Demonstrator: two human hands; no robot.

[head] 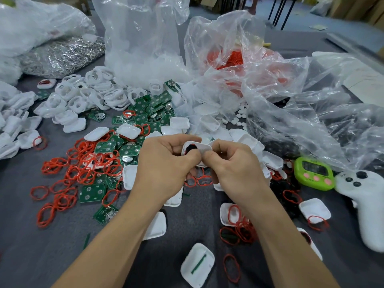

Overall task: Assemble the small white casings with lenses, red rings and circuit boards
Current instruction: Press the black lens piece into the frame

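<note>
Casing (202, 148) smooth white plastic; bags (141, 38) glossy clear film; table (20, 246) matt grey cloth.

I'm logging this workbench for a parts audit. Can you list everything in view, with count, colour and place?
held casing: one, white with a dark round part, held up at centre
loose casings: many, white, heaped left and scattered all over
circuit boards: many, green, heap left of centre
red rings: many, red, strewn left, some near right
plastic bags: several, clear, back and right; one holds red rings
white discs: many, white, centre right
metal parts bag: one, silvery, back left
timer: one, green, right
controller: one, white, far right
table: one, grey, under everything
left hand: one, pinches the held casing
right hand: one, pinches the held casing
</note>
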